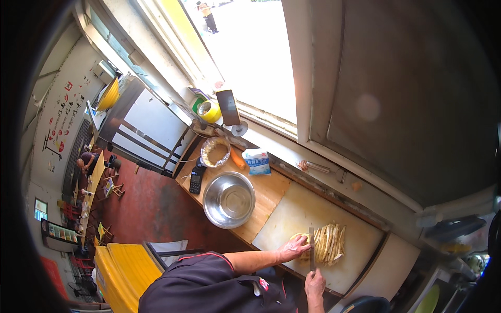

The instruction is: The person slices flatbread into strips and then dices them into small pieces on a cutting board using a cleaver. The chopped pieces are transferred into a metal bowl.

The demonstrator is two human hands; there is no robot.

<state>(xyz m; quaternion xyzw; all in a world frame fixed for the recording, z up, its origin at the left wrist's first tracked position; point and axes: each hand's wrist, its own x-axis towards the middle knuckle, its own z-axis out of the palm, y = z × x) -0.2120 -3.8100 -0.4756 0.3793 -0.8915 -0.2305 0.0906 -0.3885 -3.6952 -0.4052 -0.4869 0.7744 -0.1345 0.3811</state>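
Note:
On a pale cutting board [280,221], my left hand [294,249] presses down on a yellowish piece of food [300,237] at the left side of a knife. My right hand [315,282] is closed around the handle of that knife [312,250], whose blade points away from me, seen nearly edge-on. Against the blade's right side lies a row of pale yellow cut strips [329,243]. What the food is I cannot tell exactly. Left of the board stands a wide steel bowl [229,200] with nothing visible in it.
Behind the steel bowl are a plastic-lined bowl [215,152], a carrot [237,158], a printed bag [256,161] and a black handset [196,180]. The windowsill holds a phone on a stand [227,107] and yellow tape [209,111]. A person [88,159] sits at a distant table.

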